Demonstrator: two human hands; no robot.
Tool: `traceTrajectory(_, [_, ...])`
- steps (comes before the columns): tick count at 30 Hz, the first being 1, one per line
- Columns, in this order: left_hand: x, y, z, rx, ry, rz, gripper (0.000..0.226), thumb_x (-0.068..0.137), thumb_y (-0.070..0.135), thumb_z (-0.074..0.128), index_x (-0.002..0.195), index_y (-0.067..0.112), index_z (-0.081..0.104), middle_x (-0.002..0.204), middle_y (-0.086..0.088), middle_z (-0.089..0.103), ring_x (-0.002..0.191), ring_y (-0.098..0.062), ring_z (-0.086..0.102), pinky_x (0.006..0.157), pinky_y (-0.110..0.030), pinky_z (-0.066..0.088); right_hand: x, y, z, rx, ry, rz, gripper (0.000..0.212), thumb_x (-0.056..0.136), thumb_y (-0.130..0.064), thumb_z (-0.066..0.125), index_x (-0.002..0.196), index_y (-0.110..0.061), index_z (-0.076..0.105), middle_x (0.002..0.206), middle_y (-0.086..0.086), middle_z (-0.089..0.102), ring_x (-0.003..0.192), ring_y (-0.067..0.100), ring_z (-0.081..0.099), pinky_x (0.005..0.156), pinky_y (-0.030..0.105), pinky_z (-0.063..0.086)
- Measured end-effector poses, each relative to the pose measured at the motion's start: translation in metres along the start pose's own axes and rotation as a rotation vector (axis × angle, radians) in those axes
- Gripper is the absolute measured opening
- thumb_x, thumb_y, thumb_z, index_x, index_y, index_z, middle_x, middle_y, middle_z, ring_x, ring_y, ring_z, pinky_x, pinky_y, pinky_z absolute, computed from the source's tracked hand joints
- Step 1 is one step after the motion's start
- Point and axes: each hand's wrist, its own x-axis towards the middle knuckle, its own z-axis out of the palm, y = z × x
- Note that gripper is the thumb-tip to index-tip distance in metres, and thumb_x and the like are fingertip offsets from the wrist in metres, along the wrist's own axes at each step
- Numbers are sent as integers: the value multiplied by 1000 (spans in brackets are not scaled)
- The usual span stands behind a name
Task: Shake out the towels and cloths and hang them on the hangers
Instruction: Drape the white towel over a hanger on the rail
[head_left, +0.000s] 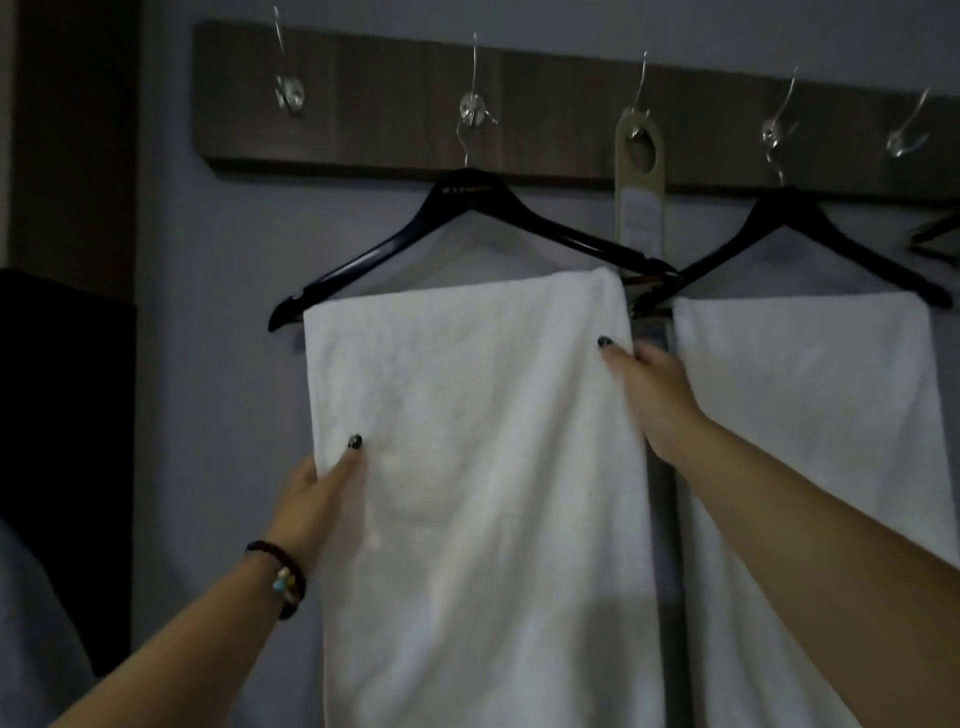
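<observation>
A white towel (478, 441) hangs folded over the bar of a black hanger (467, 218) on a wall hook. My left hand (317, 493) pinches the towel's left edge, thumb on the front. Higher up, my right hand (654, 395) grips the towel's right edge just under the bar. A second white towel (810, 415) hangs on another black hanger (795, 234) to the right, apart from both hands.
A dark wooden rail (389, 104) with several clear hooks runs along the grey wall. A beige door-hanger sign (640, 176) hangs between the two hangers. Part of a third hanger (935, 239) shows at the right edge. A dark panel (62, 395) stands at the left.
</observation>
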Motion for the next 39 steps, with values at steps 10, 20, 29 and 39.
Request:
traceTrajectory(10, [67,114,15,66,249,177,27,99,41,46,110,19,55,106,-7,61,96,-28,58,88,-39,49,66,-67,11,-150,218,4,40,90,-28,64,121,-5,56,116,9,62,102,25,60,90,33,52])
traceTrajectory(20, [85,144,-5,191,375,295,38,92,42,58,120,16,58,92,-7,60,81,-24,55,72,-32,46,58,-59,3,-313,314,-18,15,89,-18,63,83,-6,57,83,4,58,80,22,56,72,26,48])
traceTrajectory(29, [93,156,-34,54,447,245,81,81,36,74,139,17,22,117,-4,39,100,-23,49,94,-39,45,70,-71,12,-697,250,-354,63,80,-33,73,130,-8,45,129,15,49,115,33,50,93,40,48])
traceTrajectory(39, [110,167,-43,113,306,363,37,87,30,69,117,16,52,104,-7,56,71,-15,51,54,-27,41,91,-70,30,-819,-47,-454,36,100,-31,46,81,-2,57,77,13,60,75,31,60,63,35,46])
